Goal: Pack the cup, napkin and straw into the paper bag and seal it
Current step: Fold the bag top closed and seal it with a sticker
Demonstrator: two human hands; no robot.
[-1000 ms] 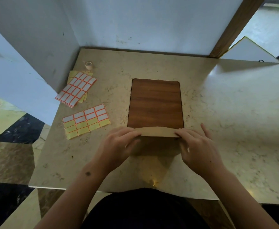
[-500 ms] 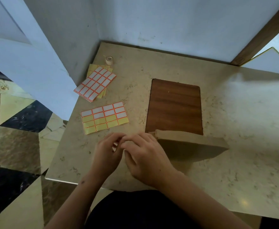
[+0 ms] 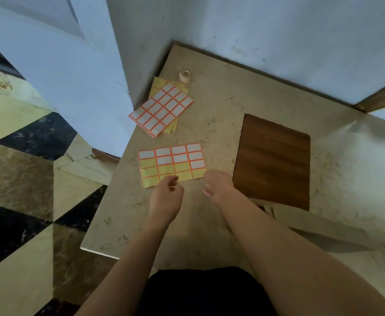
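Note:
The brown paper bag (image 3: 319, 226) stands on the marble table (image 3: 232, 106) at the right, its top folded over, just in front of a wooden board (image 3: 273, 160). Neither hand touches it. The cup, napkin and straw are not visible. A sheet of orange-edged stickers (image 3: 171, 163), partly used, lies left of the board. My left hand (image 3: 165, 199) has loosely curled fingers, with the tips at the sheet's near edge. My right hand (image 3: 219, 185) hovers at the sheet's near right corner with its fingers bent down, holding nothing.
A stack of sticker sheets (image 3: 162, 108) lies farther back by the left wall, with a small tape roll (image 3: 184, 75) behind it. The table's left edge drops to a tiled floor (image 3: 23, 179). Walls close the back and left.
Both hands let go of the bag's folded top and moved left to the near sticker sheet. My view swung left, so the bag now sits at the right.

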